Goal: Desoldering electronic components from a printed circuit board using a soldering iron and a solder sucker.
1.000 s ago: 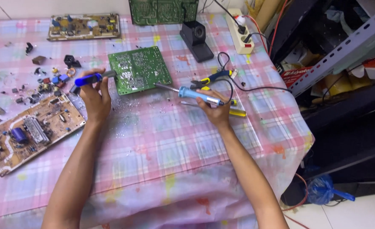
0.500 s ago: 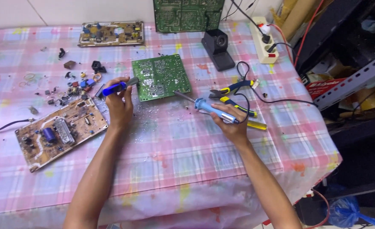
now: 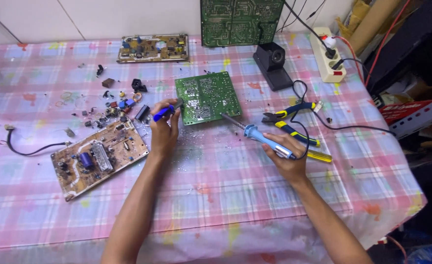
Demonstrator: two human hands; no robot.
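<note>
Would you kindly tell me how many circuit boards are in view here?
4: green board between the hands, brown board at the left, brown board at the far edge, large green board standing at the wall, partly cropped.

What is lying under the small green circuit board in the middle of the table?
The small green circuit board lies flat on the pink checked tablecloth, with shiny solder crumbs nearby. Its underside is hidden, so anything beneath it cannot be seen.
</note>
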